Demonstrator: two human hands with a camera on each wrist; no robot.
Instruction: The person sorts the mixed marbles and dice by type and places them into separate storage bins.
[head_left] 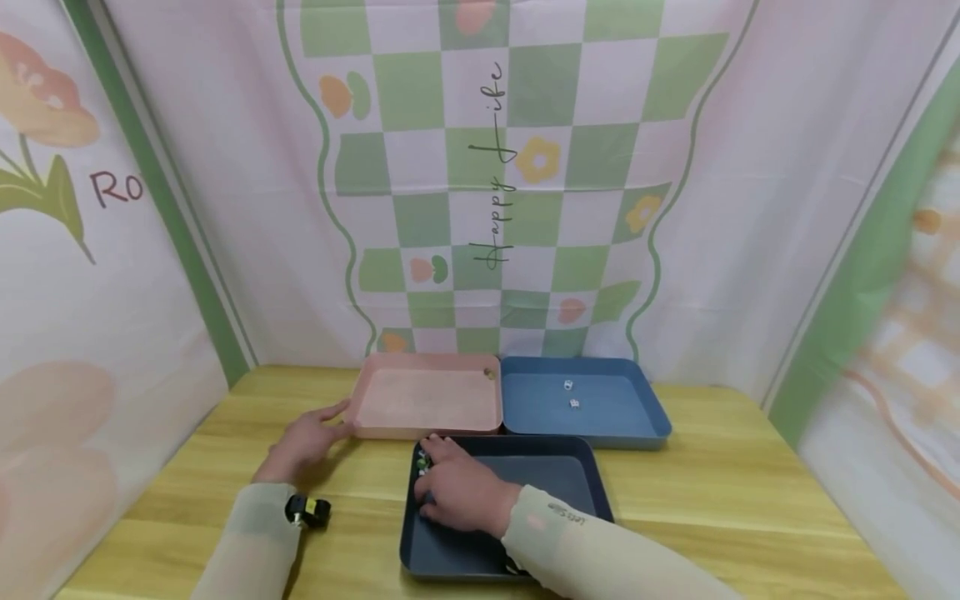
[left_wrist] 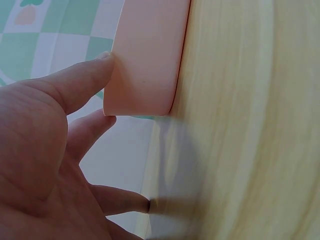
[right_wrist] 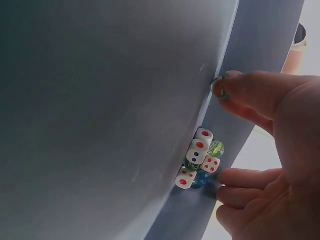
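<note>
A wooden table (head_left: 750, 492) carries three trays: dark navy tray (head_left: 555, 467) nearest, pink tray (head_left: 427, 398) and blue tray (head_left: 607, 404) behind. The left hand (head_left: 303, 442) lies open, fingertips (left_wrist: 102, 59) touching the pink tray's wall. The right hand (head_left: 461, 492) reaches into the navy tray's corner, fingertips seemingly pinching a marble (right_wrist: 218, 88), just above clustered dice (right_wrist: 199, 159).

Head view: from above and behind, facing forward and down over the worktop (head_left: 712, 492). Left wrist view: close behind the fingers (left_wrist: 80, 82), facing the pink tray (left_wrist: 147, 60), shared with the head view. Right wrist view: close beside the fingers (right_wrist: 260, 95), facing the dark tray (right_wrist: 100, 100), also shared.
</note>
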